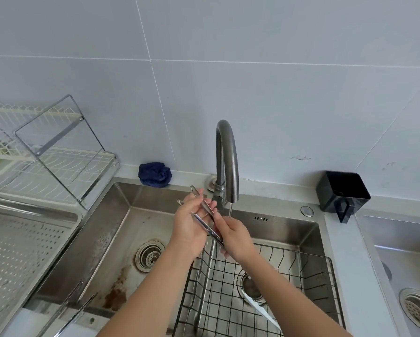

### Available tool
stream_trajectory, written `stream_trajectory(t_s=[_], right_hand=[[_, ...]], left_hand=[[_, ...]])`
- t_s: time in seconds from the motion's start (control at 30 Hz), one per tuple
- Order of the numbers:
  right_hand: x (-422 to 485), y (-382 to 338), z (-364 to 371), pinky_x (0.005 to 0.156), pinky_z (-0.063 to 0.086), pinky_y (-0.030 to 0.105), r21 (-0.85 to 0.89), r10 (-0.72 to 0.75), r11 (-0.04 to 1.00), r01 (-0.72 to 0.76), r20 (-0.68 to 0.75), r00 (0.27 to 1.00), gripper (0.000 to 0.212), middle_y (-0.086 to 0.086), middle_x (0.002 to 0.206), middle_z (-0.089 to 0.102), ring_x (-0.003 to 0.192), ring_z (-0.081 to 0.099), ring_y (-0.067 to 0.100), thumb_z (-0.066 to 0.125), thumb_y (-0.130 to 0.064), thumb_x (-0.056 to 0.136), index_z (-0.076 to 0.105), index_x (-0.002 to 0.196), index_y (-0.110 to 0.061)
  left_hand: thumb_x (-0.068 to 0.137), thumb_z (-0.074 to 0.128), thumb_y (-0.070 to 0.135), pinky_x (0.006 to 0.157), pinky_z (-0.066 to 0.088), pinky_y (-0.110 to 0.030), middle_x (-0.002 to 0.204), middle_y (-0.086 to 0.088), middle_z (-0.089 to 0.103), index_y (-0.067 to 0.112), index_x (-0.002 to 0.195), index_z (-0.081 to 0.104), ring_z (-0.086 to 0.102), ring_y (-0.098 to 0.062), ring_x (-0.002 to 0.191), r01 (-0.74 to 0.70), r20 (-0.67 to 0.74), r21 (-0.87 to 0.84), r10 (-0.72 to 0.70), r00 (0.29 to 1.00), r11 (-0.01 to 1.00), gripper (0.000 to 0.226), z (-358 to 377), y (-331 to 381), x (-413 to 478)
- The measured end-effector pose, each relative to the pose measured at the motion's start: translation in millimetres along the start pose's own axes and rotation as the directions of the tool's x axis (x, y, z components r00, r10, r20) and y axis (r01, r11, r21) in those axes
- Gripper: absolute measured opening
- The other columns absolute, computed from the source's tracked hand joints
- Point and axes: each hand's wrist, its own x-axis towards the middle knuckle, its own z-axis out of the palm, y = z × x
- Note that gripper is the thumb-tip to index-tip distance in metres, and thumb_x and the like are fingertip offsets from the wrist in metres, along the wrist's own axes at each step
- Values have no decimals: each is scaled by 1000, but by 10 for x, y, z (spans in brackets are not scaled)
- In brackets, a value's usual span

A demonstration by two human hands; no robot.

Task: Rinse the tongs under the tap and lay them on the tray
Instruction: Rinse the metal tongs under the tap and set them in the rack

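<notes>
The tongs [205, 226] are in the middle of the frame, just under the tap [224, 154]. Both hands hold them. The left hand [190, 227] has its fingers curled round the two long arms. The right hand [237, 235] grips the end where the arms join. A thin stream of water [230, 210] falls just beside the tongs, by the right hand's fingers.

The tongs are thin, shiny metal. They look light and stiff, and I think the arms want to spring apart. Wet metal is likely slippery. A good place to hold is the middle of both arms, squeezed together, away from the little tips at the upper left.

The tray [21, 251] is at the left edge. It is flat steel, full of small holes. The sink [121, 215] is dull steel with rusty marks.
</notes>
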Motion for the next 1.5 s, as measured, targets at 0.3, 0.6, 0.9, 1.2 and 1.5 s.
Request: stream_trajectory(t_s=[0.3,0.6,0.9,1.2,1.5], right_hand=[[223,-205,-31,47,51,27,268,83,943,-198,386,919,70,15,70,66,52,61,23,41,-75,96,69,84,-12],[-365,337,-342,45,50,30,495,111,845,-200,204,973,26,17,78,66,54,59,24,55,-21,106,67,109,3],[-711,499,-405,38,40,24,453,191,853,-260,194,962,22,15,76,68,45,54,22,53,-20,106,74,112,-18],[-662,346,-344,41,46,27,238,146,958,-161,81,986,25,8,77,70,46,60,20,57,-44,102,71,103,-23],[-788,499,-368,56,48,18,-208,107,976,-70,169,980,48,-10,77,61,60,58,1,79,-26,75,51,114,-31]], left_hand=[[82,67,19,85,60,-40,105,-16,74,12,131,62,72,-31,105,-79,115,-79,88,989,994,50,-169,202,46],[94,58,14,90,49,-44,85,-9,64,10,98,63,62,-24,84,108,27,85,-111,994,991,8,76,-174,34],[99,58,20,105,45,-65,107,-22,61,13,133,48,67,-40,99,219,-62,264,-210,976,939,36,-68,-403,-63],[98,60,18,79,62,-46,90,-20,75,13,120,64,75,-36,78,229,-121,124,-214,969,966,22,-29,-385,49],[94,67,37,53,54,-32,63,-7,60,9,91,61,58,-22,51,263,-58,263,-257,965,928,28,113,-652,14]])
